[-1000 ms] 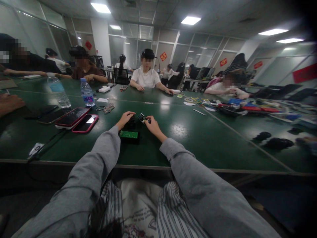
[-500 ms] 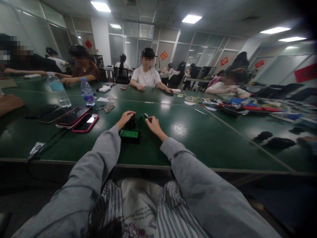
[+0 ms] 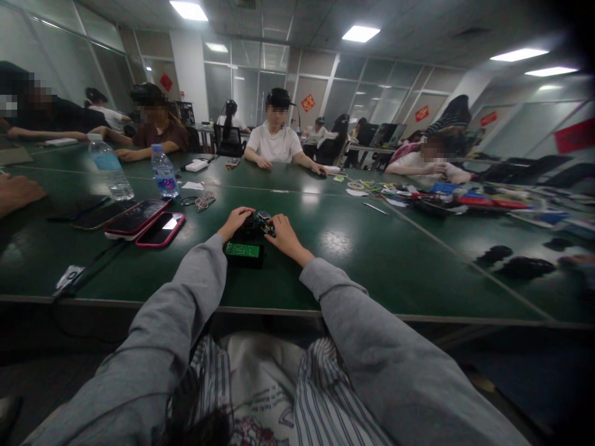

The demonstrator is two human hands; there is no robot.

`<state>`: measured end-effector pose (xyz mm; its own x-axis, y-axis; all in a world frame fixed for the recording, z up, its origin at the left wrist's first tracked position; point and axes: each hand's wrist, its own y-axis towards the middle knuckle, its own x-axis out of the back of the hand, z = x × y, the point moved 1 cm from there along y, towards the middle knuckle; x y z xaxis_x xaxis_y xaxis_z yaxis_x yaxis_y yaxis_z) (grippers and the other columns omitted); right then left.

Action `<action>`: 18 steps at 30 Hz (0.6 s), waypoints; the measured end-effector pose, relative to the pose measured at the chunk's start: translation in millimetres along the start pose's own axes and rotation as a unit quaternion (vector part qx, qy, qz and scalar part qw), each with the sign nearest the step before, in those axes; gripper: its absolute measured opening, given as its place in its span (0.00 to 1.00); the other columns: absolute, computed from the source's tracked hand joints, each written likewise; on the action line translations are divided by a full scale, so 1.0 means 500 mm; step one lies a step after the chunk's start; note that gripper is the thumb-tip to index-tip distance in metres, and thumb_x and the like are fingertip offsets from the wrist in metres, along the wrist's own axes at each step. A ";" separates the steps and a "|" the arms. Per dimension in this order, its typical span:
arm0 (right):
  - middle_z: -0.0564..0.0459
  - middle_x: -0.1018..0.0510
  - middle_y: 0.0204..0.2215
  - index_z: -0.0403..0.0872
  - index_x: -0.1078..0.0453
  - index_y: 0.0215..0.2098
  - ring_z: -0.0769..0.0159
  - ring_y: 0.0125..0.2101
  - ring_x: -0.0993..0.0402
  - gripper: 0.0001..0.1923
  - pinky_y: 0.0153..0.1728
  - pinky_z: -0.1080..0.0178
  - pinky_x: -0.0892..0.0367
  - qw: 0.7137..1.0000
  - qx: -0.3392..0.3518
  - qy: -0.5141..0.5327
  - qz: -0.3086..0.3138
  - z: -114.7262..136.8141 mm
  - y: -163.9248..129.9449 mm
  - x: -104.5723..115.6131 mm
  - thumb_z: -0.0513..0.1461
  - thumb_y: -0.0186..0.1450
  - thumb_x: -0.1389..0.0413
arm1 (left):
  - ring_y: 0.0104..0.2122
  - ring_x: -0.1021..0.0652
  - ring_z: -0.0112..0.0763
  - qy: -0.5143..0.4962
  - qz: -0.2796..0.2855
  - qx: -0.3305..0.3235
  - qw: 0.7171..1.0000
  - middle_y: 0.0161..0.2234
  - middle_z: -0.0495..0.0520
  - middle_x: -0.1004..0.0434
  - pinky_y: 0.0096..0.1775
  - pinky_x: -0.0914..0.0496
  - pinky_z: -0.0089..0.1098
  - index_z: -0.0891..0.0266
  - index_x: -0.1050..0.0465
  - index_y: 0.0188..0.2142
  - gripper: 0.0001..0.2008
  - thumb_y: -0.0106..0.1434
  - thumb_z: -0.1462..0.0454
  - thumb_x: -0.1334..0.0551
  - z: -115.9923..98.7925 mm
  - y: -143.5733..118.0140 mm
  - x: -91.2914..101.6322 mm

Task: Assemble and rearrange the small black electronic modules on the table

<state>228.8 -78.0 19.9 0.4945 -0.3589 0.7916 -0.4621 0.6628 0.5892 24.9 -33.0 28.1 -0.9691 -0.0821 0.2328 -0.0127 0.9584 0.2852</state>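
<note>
Circuit board [image 3: 264, 222] held in right hand [image 3: 282, 232] grip (left hand [image 3: 235, 221] clasps black block [image 3: 246, 229]), table edge [image 3: 279, 313] near.

Small circuit board [image 3: 264, 223]: green with a blue part, too small to read in detail — pinched at the fingertips of the right hand, over the black block.
Black block [image 3: 246, 230]: dark, squat — on the green table, under the left hand's fingers.
Green board in black tray [image 3: 242, 251]: lying flat, just nearer than the block.
</note>
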 end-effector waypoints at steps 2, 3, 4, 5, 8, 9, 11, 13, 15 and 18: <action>0.43 0.33 0.45 0.42 0.35 0.46 0.53 0.46 0.37 0.17 0.48 0.51 0.33 1.000 0.005 0.001 0.002 0.000 0.000 0.003 0.36 0.60 0.39 | 0.44 0.23 0.36 0.002 -0.001 0.003 1.000 0.42 0.56 0.19 0.52 0.32 0.35 0.65 0.21 0.38 0.11 0.59 0.66 0.42 -0.002 -0.001 0.000; 0.43 0.33 0.45 0.43 0.35 0.46 0.53 0.46 0.37 0.17 0.48 0.50 0.33 1.000 0.006 0.001 0.003 0.000 0.000 0.004 0.36 0.60 0.39 | 0.44 0.23 0.36 0.003 -0.001 0.003 1.000 0.42 0.56 0.19 0.52 0.32 0.35 0.65 0.21 0.38 0.11 0.59 0.66 0.42 -0.003 -0.002 0.001; 0.43 0.33 0.45 0.43 0.35 0.47 0.53 0.46 0.37 0.17 0.48 0.50 0.33 1.000 0.007 0.001 0.005 0.000 0.000 0.005 0.36 0.60 0.40 | 0.44 0.23 0.36 0.004 -0.001 0.003 1.000 0.42 0.57 0.20 0.52 0.33 0.35 0.65 0.21 0.38 0.11 0.59 0.67 0.42 -0.003 -0.002 0.001; 0.43 0.33 0.45 0.44 0.35 0.47 0.53 0.46 0.37 0.16 0.48 0.49 0.33 1.000 0.007 0.000 0.008 0.001 -0.001 0.007 0.36 0.61 0.40 | 0.44 0.23 0.36 0.003 -0.001 0.002 1.000 0.42 0.57 0.20 0.52 0.33 0.35 0.65 0.21 0.38 0.11 0.59 0.67 0.42 -0.003 -0.002 0.000; 0.42 0.34 0.46 0.44 0.34 0.48 0.51 0.47 0.37 0.17 0.49 0.47 0.33 1.000 0.005 -0.007 0.019 0.006 -0.001 0.011 0.35 0.61 0.40 | 0.44 0.23 0.36 0.000 -0.001 -0.002 1.000 0.42 0.57 0.20 0.52 0.33 0.35 0.65 0.21 0.38 0.11 0.59 0.67 0.42 -0.002 -0.001 0.000; 0.42 0.34 0.46 0.44 0.34 0.48 0.50 0.48 0.37 0.17 0.49 0.46 0.33 1.000 0.004 -0.008 0.021 0.008 -0.002 0.013 0.36 0.61 0.40 | 0.44 0.23 0.36 -0.001 -0.002 -0.001 1.000 0.42 0.56 0.20 0.52 0.33 0.35 0.65 0.21 0.38 0.11 0.59 0.67 0.41 -0.002 -0.002 0.000; 0.42 0.34 0.47 0.44 0.34 0.49 0.50 0.49 0.37 0.17 0.49 0.46 0.33 1.000 0.004 -0.006 0.022 0.012 -0.002 0.016 0.36 0.62 0.40 | 0.43 0.23 0.36 -0.003 -0.001 0.002 1.000 0.42 0.56 0.20 0.51 0.33 0.35 0.65 0.21 0.38 0.11 0.59 0.67 0.41 -0.003 -0.002 0.000; 0.42 0.34 0.47 0.44 0.33 0.49 0.50 0.49 0.37 0.16 0.49 0.46 0.33 1.000 0.005 0.001 0.020 0.014 -0.003 0.017 0.38 0.63 0.40 | 0.43 0.23 0.37 -0.003 -0.001 0.004 1.000 0.42 0.57 0.20 0.51 0.32 0.35 0.65 0.21 0.38 0.11 0.59 0.67 0.41 -0.004 -0.002 0.000; 0.42 0.34 0.46 0.45 0.33 0.48 0.51 0.48 0.37 0.15 0.49 0.47 0.33 1.000 0.006 0.012 0.018 0.014 -0.003 0.018 0.40 0.64 0.41 | 0.44 0.24 0.36 -0.001 0.000 0.003 1.000 0.42 0.57 0.20 0.51 0.33 0.35 0.65 0.21 0.38 0.11 0.59 0.67 0.41 -0.005 -0.002 0.000; 0.42 0.33 0.46 0.44 0.32 0.47 0.51 0.48 0.36 0.14 0.49 0.47 0.33 1.000 0.003 0.019 0.015 0.012 -0.003 0.016 0.42 0.66 0.43 | 0.44 0.24 0.36 0.001 0.001 0.001 1.000 0.41 0.57 0.20 0.52 0.33 0.35 0.65 0.21 0.38 0.11 0.59 0.67 0.42 -0.004 -0.001 0.000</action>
<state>228.7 -85.8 26.3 0.5083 -0.3125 0.8025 -0.4813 0.6696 0.5657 25.5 -33.8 29.8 -0.9684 -0.0817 0.2358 -0.0117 0.9588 0.2840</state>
